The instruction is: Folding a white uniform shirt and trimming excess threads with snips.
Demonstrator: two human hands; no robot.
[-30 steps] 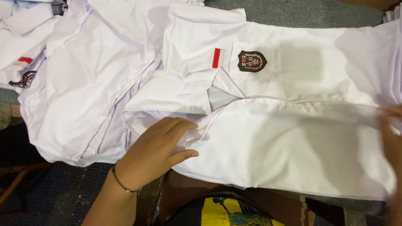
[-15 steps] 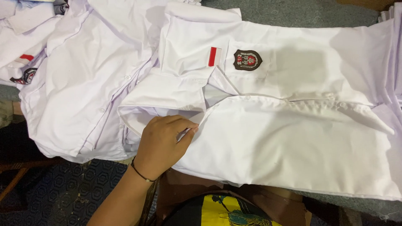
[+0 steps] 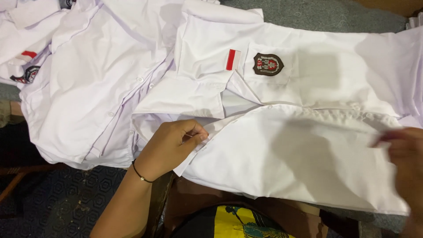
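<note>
Fingers of the left hand (image 3: pixel 169 147) pinch the front edge of a white short-sleeved cotton shirt with a dark crest badge (image 3: pixel 282 145), spread flat near the worktop's front edge. At the right frame border, the right hand (image 3: pixel 403 152) is blurred against the shirt's hem; its grip cannot be told. A heap of crumpled white shirts (image 3: pixel 88 88) crowds its left side.

The shirt (image 3: pixel 308 150) pinched in the left fingers (image 3: pixel 194 134) is plain white, with a red-and-white flag strip (image 3: pixel 232 59) and a dark brown crest patch (image 3: pixel 268 64) stitched in red and white beyond them. The shirts (image 3: pixel 88 92) piled left of those fingers are white too. A thin black band (image 3: pixel 140 173) circles that wrist. Below the fingers shows yellow cloth (image 3: pixel 233 222) with a dark teal print.
</note>
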